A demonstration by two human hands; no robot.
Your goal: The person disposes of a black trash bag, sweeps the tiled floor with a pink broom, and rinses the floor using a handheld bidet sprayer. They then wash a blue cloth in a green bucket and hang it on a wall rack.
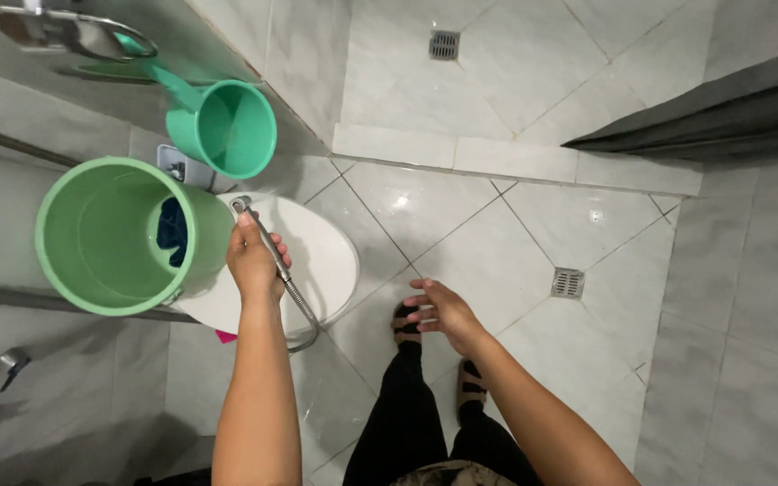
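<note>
My left hand [254, 261] grips a metal spray head with a flexible hose [294, 297], its nozzle pointing toward a green bucket [110, 236]. The bucket stands on a closed white toilet lid [326, 261] and holds a dark blue cloth [173, 232]. My right hand [443, 310] hovers free above the floor, fingers spread, holding nothing. Below it are my feet in dark sandals [407, 322].
A green dipper with a long handle [222, 126] sits behind the bucket near the wall. Floor drains show at the top [444, 44] and at the right [567, 283]. A low marble step [515, 157] crosses the floor. A dark door edge [722, 117] is at the upper right.
</note>
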